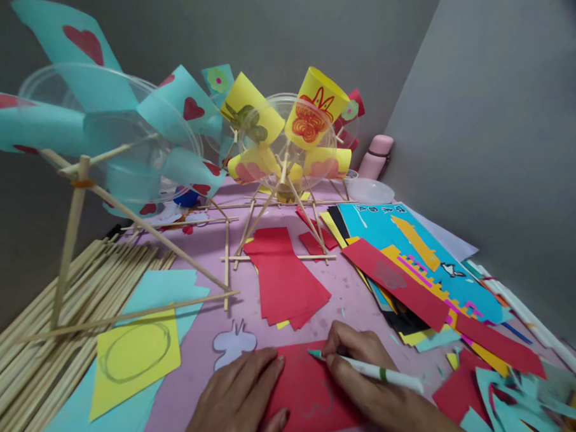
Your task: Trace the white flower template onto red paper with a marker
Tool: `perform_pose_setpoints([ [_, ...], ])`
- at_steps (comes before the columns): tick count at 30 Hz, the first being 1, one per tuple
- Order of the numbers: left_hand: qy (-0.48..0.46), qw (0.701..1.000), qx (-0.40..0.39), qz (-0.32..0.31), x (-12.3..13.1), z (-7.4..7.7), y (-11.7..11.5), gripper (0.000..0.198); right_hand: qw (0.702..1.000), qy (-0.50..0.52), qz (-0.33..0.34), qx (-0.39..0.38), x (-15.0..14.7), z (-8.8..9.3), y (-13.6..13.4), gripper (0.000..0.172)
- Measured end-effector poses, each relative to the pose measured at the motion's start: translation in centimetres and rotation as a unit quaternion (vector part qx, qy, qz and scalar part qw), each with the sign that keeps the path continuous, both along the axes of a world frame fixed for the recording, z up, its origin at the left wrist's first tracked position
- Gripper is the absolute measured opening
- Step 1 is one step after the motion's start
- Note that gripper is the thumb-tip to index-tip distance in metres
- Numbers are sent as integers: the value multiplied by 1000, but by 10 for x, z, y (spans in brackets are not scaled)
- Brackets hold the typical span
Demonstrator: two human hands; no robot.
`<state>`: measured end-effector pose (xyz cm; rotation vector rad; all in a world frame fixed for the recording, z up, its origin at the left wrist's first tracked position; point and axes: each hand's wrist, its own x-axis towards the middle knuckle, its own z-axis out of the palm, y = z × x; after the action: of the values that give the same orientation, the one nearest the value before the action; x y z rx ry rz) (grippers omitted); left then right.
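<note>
I have my left hand pressed flat and released on the near edge of the red paper, pinning it to the pink surface so it cannot slide. My right hand is grasping the white marker low near its tip, which touches the sheet for fine control. A cut butterfly shape lies just beside, close to the left hand.

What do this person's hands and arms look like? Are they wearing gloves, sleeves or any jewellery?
Both hands are bare: no gloves on the left hand or the right hand. No rings or bracelets show on the fingers or wrists in view. The right forearm is bare too, with no sleeve reaching it. The left arm is cut off by the bottom edge, so anything worn there cannot be seen. Fingernails look short and unpainted.
</note>
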<state>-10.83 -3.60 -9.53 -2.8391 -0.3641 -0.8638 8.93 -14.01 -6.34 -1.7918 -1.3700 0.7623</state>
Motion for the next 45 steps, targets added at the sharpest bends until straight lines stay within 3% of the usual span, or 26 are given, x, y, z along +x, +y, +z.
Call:
perform_pose_setpoints([
  [15,1,1000,-6,-1,-2,1,-2,33,999,24,26,5,2,-2,-1,10],
  [26,4,1000,-14,5,1,2,0,32,1000,16,-2,13,1,1,-1,10],
  [45,3,1000,3,8,0,1,-3,32,998,0,49,25,-2,5,8,13],
])
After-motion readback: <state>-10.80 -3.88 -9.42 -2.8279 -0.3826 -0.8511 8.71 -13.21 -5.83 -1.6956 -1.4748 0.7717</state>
